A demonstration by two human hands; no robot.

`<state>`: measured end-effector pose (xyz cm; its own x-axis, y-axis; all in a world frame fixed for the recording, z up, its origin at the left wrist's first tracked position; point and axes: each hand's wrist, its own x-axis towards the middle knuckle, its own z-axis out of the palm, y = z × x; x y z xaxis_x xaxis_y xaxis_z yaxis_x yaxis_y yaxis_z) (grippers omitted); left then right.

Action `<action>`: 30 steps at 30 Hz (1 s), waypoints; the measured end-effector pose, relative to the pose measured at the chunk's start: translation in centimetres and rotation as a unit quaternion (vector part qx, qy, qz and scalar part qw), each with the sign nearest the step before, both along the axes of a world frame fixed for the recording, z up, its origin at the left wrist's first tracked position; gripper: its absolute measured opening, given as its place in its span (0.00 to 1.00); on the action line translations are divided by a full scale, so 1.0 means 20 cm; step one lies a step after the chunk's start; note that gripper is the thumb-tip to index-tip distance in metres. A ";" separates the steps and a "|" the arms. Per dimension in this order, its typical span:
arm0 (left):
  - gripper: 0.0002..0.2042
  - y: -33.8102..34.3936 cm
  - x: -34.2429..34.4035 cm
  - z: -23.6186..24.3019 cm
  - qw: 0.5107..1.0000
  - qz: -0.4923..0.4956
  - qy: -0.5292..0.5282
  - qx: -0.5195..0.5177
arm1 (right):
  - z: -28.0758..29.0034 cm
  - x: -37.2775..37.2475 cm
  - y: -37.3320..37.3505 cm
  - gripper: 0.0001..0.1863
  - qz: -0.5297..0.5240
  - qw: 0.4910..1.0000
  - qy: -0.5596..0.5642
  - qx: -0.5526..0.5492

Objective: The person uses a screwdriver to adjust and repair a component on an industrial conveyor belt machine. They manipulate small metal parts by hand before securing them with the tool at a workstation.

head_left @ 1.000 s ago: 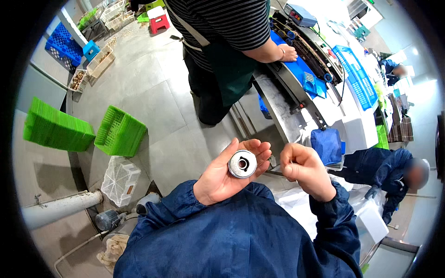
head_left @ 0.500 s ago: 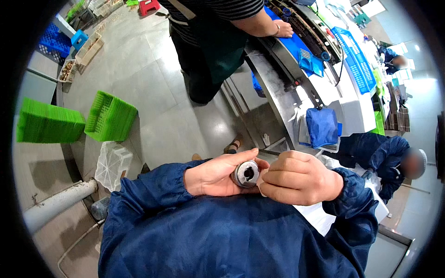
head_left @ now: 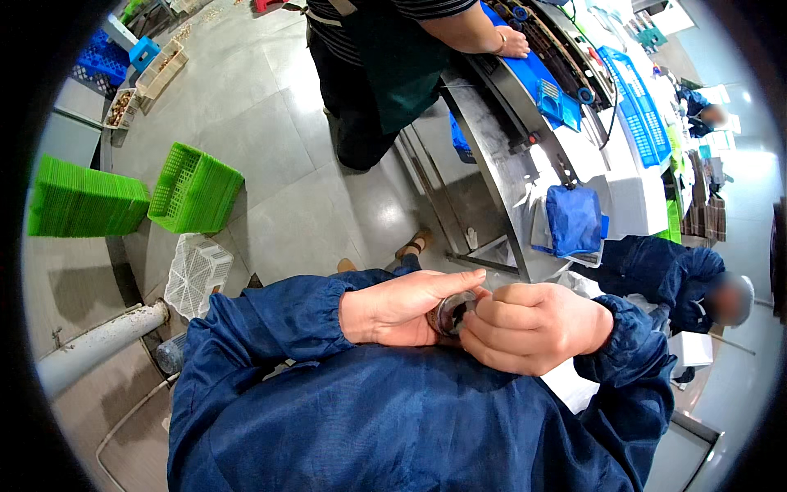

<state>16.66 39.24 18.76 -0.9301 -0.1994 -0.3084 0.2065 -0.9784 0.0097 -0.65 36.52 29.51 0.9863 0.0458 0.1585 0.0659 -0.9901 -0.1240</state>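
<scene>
The left hand (head_left: 393,310) supported a cylindrical metal part (head_left: 441,320) in front of the person's chest, just above the dark blue jacket (head_left: 393,418). Its thumb extended along the upper side of the part. The other fingers of this hand lay mostly out of sight, and the grip was applied around the part's side. The part was tilted, with its dark open end directed toward the right hand (head_left: 537,330).

The right hand was positioned against that open end, its fingers curled inward and drawn together. From where I stood, I could not tell whether these fingers grasped anything, as their tips were hidden at the opening. Both forearms were bent, and the two hands met at the part.

Ahead, a co-worker in a striped top and dark green apron (head_left: 406,78) stood beside a machine (head_left: 541,41). One hand of this co-worker (head_left: 514,43) rested on its blue surface (head_left: 529,72). A blue cloth (head_left: 572,223) hung near the machine's closer end, and a long blue basket (head_left: 639,111) lay farther along. At the right, a second co-worker in dark blue (head_left: 652,266) leaned forward, near a white box (head_left: 690,351).

On the floor at the left stood two stacks of green baskets (head_left: 88,198), with a white crate (head_left: 199,275) near them.
</scene>
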 end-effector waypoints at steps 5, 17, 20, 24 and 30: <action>0.18 -0.01 0.00 0.03 0.998 0.050 -0.005 -0.040 | 0.01 0.00 0.00 0.15 -0.034 0.998 0.024 0.042; 0.18 -0.05 -0.09 -0.06 0.967 0.221 -0.030 -0.123 | -0.06 -0.02 -0.04 0.13 -0.172 0.983 -0.016 0.059; 0.17 -0.07 -0.08 -0.06 0.978 0.187 -0.020 -0.087 | -0.05 -0.04 -0.06 0.14 -0.142 0.985 -0.017 0.097; 0.16 -0.07 -0.09 -0.04 0.981 0.189 0.014 -0.042 | -0.02 -0.10 -0.09 0.07 -0.328 0.891 -0.074 0.306; 0.16 -0.07 -0.12 -0.02 0.959 0.276 -0.030 -0.058 | -0.06 -0.08 -0.01 0.05 -0.558 0.668 -0.049 0.489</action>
